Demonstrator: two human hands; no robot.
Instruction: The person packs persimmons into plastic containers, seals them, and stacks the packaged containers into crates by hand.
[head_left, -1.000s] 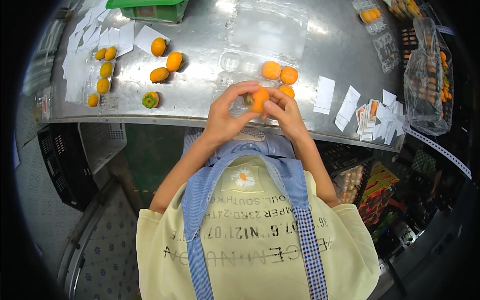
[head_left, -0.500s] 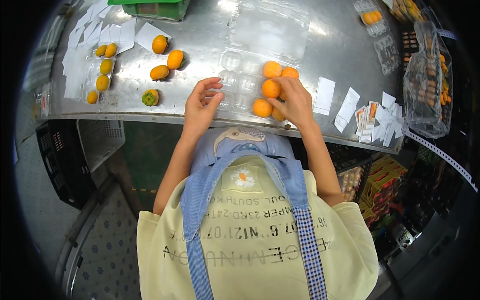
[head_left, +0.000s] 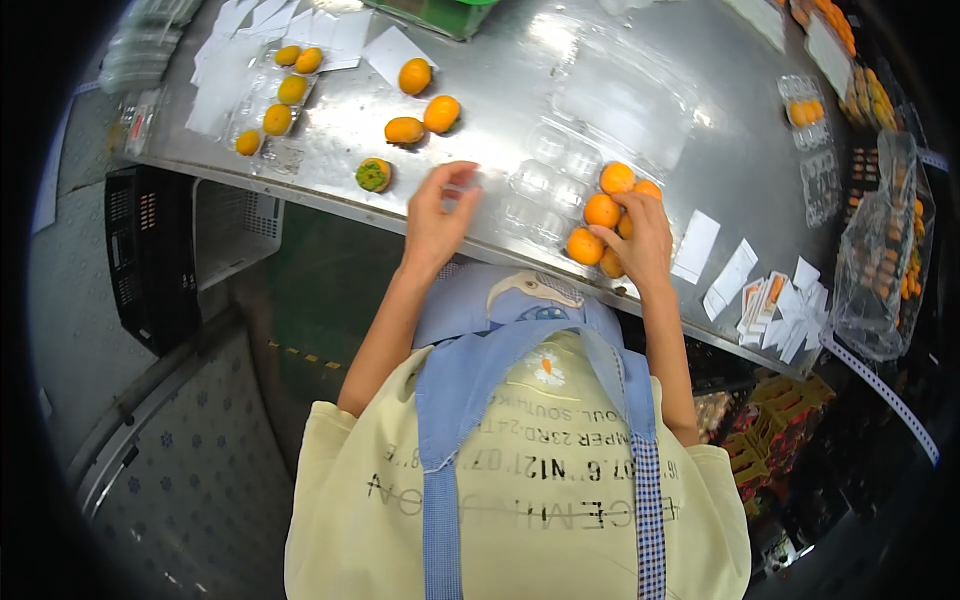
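Observation:
A clear plastic tray with round cups lies near the table's front edge, its flat lid opened away from me. Several orange persimmons sit together in its right cups. My right hand bends over them, fingers and thumb around one persimmon; its palm partly hides others. To the left of the tray, my left hand is raised above the table edge, thumb and fingers apart with nothing in them. Further left lie loose persimmons, one with its green leafy top showing.
Another clear tray at left holds several yellower persimmons beside white paper slips. A green container stands at the back. White cards and printed labels lie at right, near a plastic-wrapped stack. A black crate is below left.
The view has turned, so the table appears tilted and shifted right. My left hand has moved away from the tray toward the loose persimmons. My right hand stays at the same persimmon.

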